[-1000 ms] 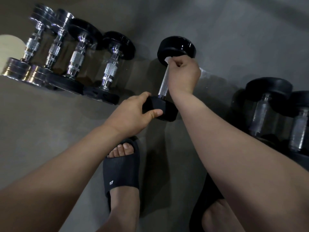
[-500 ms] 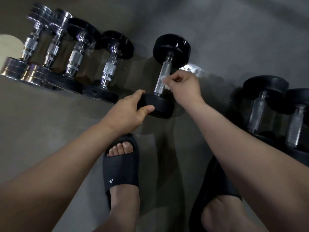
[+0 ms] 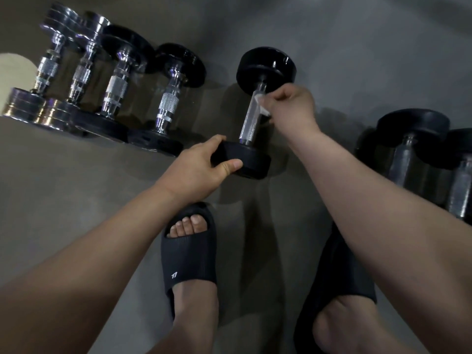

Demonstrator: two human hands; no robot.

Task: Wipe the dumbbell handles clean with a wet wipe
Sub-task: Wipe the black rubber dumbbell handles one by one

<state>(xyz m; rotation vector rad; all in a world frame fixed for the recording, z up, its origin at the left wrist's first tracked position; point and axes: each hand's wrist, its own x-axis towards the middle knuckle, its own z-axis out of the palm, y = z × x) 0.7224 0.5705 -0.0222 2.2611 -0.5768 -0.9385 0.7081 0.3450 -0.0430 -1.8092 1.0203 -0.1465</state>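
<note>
The right hand (image 3: pixel 291 106) is back up at the far end of the handle (image 3: pixel 247 131), right under the far head (image 3: pixel 265 65). Half a second ago it was down by the near head, and a second ago it was up top. So that's one full down-and-up stroke with the wet wipe (image 3: pixel 264 111) on this dumbbell (image 3: pixel 252 116). The wipe is a small white wad pinched in the curled fingers, pressed against the right side of the bar.

The left hand (image 3: pixel 196 172) hasn't budged. Its thumb and fingers are clamped around the near head (image 3: pixel 251 163), steadying the thing on the floor (image 3: pixel 357 47).

My read is that lengthwise coverage is fine, but only the side facing the right hand looks reached. I'd guess the bar needs a twist before moving on.

Room-wise, the dumbbell sits in its own gap:
- **Left side:** the closest chrome-handled dumbbell (image 3: pixel 169 103) is near the left hand but not touching it.
- **Right side:** the dark pair (image 3: pixel 411 154) is well apart from the right hand, though the forearm passes closer.
- **Along the bar:** the stroke is boxed in by the two heads, so knuckles meet rubber at either end.
- **Toes:** the toes in the black slide (image 3: pixel 189 259) sit just this side of the near head, so mind them if it rolls back.
</note>
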